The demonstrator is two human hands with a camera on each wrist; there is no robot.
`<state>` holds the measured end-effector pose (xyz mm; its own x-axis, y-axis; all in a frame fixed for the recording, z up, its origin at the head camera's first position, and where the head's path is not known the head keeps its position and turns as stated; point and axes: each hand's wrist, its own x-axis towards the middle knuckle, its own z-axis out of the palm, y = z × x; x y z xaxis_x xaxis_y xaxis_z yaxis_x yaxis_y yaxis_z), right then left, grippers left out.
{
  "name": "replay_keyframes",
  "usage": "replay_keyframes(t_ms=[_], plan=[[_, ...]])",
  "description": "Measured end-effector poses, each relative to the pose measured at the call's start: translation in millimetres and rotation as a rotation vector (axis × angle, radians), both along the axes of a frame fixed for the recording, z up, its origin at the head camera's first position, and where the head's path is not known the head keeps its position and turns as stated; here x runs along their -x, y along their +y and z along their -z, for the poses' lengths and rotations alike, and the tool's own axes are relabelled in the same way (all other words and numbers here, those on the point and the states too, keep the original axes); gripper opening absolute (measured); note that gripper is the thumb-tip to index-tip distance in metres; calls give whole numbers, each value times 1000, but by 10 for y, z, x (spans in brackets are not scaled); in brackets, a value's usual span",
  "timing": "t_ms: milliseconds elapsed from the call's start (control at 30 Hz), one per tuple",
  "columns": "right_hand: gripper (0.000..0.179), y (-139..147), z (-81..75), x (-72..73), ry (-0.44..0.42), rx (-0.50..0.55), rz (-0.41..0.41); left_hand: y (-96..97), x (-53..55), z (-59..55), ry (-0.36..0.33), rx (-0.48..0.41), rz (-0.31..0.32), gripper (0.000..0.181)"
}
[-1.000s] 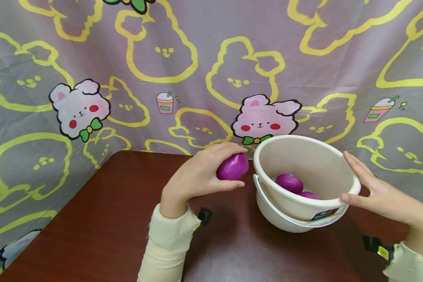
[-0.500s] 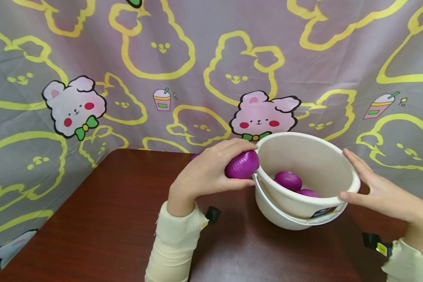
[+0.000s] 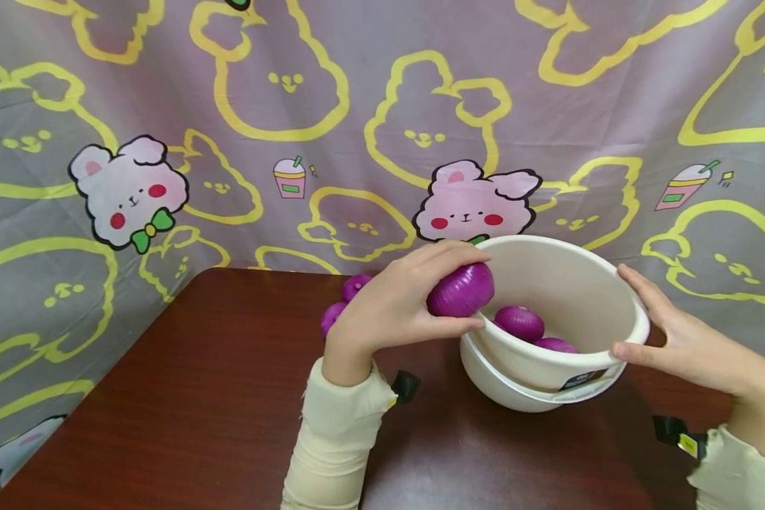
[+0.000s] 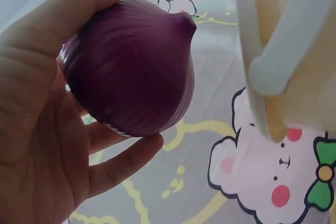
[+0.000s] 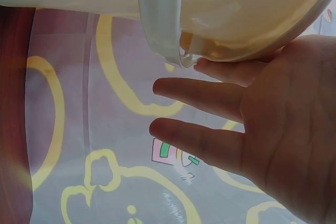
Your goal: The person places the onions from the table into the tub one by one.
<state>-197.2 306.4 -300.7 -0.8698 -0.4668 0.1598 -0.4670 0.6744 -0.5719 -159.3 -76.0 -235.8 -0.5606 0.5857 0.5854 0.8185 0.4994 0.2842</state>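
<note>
In the head view my left hand holds a purple onion beside the left rim of a cream bucket. The left wrist view shows thumb and fingers curved around this onion, its pointed end toward the bucket. Inside the bucket lie two more purple onions, one fully visible and one partly hidden by the front rim. My right hand rests against the right side of the rim. In the right wrist view its fingers are straight and spread, with one touching under the bucket's rim.
Behind my left wrist, two further onions sit on the dark red-brown table, partly covered by the hand. The bucket's handle hangs down at its front. A patterned cloth hangs along the back and left.
My left hand has moved right with the onion, up to the bucket's rim. The onions behind that hand have come into view. My right hand stays at the rim.
</note>
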Motion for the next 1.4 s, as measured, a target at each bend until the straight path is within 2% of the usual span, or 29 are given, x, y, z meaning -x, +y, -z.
replay_keyframes(t_ms=[300, 533, 767, 1000, 1167, 1300, 1400], plan=[[106, 37, 23, 19, 52, 5, -18, 135, 61, 2, -3, -22, 55, 67], [107, 12, -14, 11, -10, -6, -1, 222, 130, 14, 33, -58, 101, 67], [103, 41, 3, 6, 29, -13, -4, 331, 158, 36, 14, -73, 118, 67], [107, 11, -32, -6, -18, -25, 10, 467, 182, 39, 24, -56, 167, 65], [109, -4, -43, -29, -27, -42, 16, 541, 192, 72, 37, -27, 163, 64], [108, 0, -42, -20, -19, -42, 11, 549, 196, 101, 29, -37, 153, 65], [105, 26, -35, -13, -11, -27, 0, 552, 217, 109, 37, -56, 169, 66]])
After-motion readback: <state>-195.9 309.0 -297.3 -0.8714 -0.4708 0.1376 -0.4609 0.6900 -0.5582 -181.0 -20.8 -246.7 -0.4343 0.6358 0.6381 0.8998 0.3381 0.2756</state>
